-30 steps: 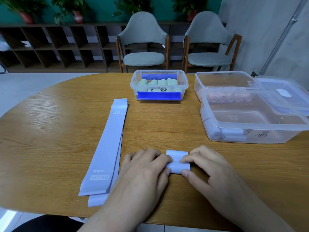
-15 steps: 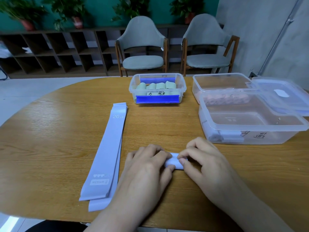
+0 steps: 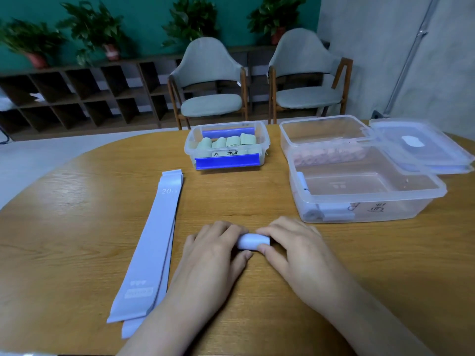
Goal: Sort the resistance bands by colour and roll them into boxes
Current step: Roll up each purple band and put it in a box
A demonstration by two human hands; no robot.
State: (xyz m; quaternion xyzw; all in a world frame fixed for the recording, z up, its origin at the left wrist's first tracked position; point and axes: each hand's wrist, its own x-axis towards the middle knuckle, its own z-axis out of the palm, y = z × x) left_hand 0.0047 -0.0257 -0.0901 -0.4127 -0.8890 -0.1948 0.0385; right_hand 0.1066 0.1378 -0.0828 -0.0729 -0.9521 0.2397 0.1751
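A lavender resistance band, rolled into a short cylinder [image 3: 253,241], lies on the wooden table [image 3: 64,227] at the front centre. My left hand [image 3: 216,250] pinches its left end and my right hand [image 3: 295,250] pinches its right end. Two flat lavender bands [image 3: 154,242] lie stacked lengthwise to the left of my hands. The near clear box [image 3: 365,194] on the right holds rolled lavender bands at its left and front wall. Behind it a clear box [image 3: 321,140] holds pink rolls. A small box with blue clips [image 3: 227,145] holds pale green rolls.
Clear lids [image 3: 421,147] are stacked at the far right of the table. Two grey chairs [image 3: 213,80] stand behind the table, with dark shelving [image 3: 77,96] and potted plants along the green wall.
The loose tail of the lavender band has been wound in; the band is now a full roll between my fingers. Both hands stayed close together at the front centre.
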